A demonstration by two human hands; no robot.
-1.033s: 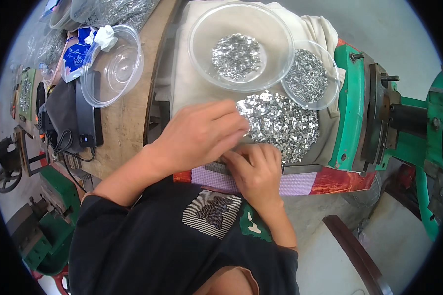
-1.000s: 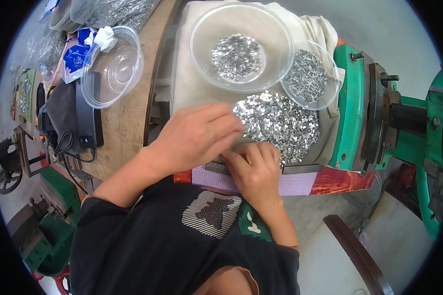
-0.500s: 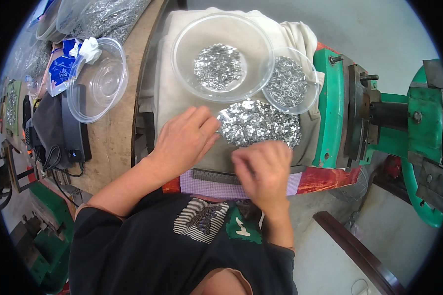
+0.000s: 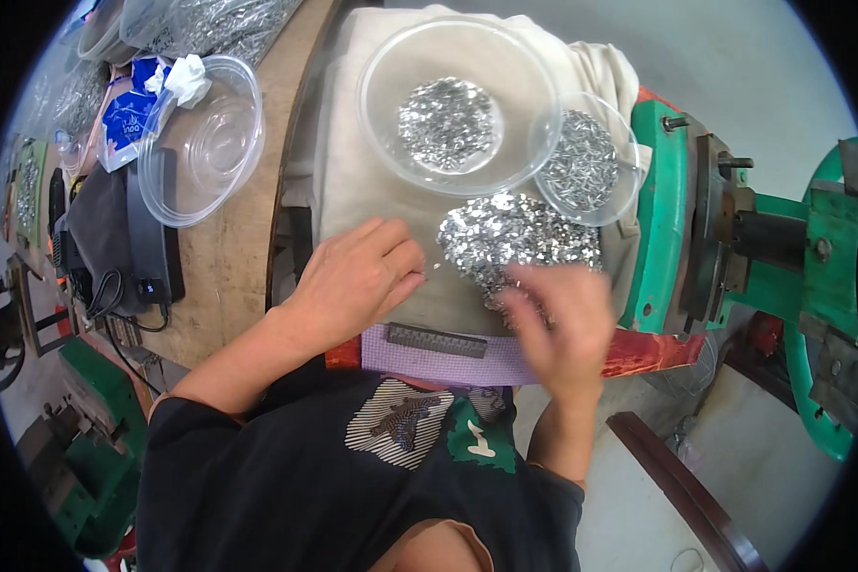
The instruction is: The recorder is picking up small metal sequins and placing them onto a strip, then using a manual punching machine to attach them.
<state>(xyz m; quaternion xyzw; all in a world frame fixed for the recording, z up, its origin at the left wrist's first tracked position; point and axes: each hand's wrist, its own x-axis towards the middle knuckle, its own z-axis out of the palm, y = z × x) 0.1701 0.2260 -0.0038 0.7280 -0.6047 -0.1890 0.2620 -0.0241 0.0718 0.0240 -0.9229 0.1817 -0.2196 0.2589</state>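
Observation:
A heap of small shiny metal pieces (image 4: 510,229) lies on a beige cloth (image 4: 353,191) in front of me. My left hand (image 4: 364,275) rests at the heap's left side, thumb and fingers drawn together; whatever they may pinch is too small to make out. Over the heap's near right edge is my right hand (image 4: 574,324), its fingers smeared by motion. Behind the heap stands a large clear plastic bowl (image 4: 377,143) with small metal pieces (image 4: 448,124) in its bottom. A smaller clear bowl (image 4: 627,195), holding thin metal pins (image 4: 580,160), sits to its right.
At the right stands a green machine (image 4: 660,210) with protruding bolts. A dark ruler-like strip (image 4: 437,340) lies on the purple mat (image 4: 381,357) at the near edge. The wooden table (image 4: 221,286) on the left holds an empty clear bowl (image 4: 153,195) and a black power adapter (image 4: 151,238).
My right hand has moved right along the heap's near edge. My left hand has shifted slightly down relative to the heap, its fingers still drawn together. The whole view has shifted a little.

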